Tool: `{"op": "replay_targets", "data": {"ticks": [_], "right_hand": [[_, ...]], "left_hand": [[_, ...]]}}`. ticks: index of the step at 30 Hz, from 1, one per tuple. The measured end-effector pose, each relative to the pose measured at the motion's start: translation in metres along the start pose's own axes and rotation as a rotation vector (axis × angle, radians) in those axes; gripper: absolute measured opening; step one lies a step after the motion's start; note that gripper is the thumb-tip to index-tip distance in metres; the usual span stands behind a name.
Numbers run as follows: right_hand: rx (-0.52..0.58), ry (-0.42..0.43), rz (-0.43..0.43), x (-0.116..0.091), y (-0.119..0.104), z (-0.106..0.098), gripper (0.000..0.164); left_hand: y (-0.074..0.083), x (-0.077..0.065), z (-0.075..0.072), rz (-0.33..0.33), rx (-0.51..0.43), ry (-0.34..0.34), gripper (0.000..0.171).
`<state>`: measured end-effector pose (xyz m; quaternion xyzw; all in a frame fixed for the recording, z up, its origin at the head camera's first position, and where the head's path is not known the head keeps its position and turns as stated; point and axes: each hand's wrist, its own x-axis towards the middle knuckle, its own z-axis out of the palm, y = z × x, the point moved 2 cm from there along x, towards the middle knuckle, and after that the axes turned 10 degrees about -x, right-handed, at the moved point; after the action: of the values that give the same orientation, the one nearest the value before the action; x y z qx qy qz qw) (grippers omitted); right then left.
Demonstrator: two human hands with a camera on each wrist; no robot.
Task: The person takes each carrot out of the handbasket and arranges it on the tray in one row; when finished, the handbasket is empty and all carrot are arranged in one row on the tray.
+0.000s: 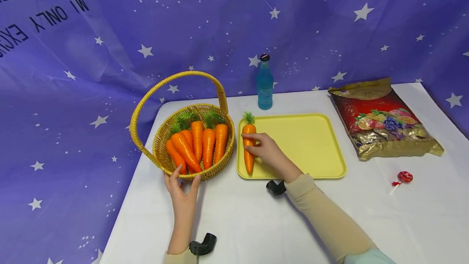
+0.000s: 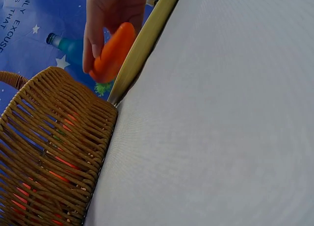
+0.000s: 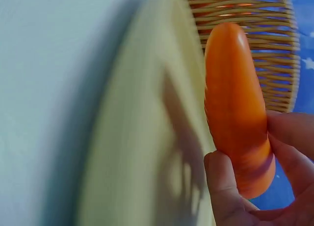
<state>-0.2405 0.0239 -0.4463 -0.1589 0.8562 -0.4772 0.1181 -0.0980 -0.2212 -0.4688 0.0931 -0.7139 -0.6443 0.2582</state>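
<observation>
My right hand (image 1: 268, 148) pinches an orange carrot (image 1: 249, 150) with green leafy tops between thumb and fingers. The carrot is over the left end of a yellow tray (image 1: 304, 176); in the right wrist view a shadow falls on the tray beside it. My left hand (image 1: 183, 192) touches the front rim of a wicker basket (image 1: 216, 171) with spread fingers and thumb. Several carrots (image 1: 197, 141) lie in this basket, their green tops toward the back. The left wrist view shows the basket's woven side (image 2: 54, 152), but not the left hand.
A blue bottle (image 1: 265, 84) stands behind the tray. At the right lies a red and gold candy bag (image 1: 388, 123), with a red lollipop (image 1: 404, 177) in front of it. The basket's tall handle (image 1: 176, 77) arches upward. A starry purple cloth (image 1: 234, 23) hangs behind the table.
</observation>
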Motion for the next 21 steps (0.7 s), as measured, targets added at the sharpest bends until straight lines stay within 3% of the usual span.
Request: {"op": "replay_targets", "data": {"ticks": [9,21], "right_hand": [[-0.245,0.063,0.021,0.007,-0.007,0.016,0.04],[-0.468,0.003,0.019,0.002,-0.019,0.022,0.038]], "left_hand": [[-0.002,-0.001,0.002,0.014,0.001,0.001,0.055],[-0.002,-0.001,0.0,0.008,0.015,-0.007,0.056]]}}
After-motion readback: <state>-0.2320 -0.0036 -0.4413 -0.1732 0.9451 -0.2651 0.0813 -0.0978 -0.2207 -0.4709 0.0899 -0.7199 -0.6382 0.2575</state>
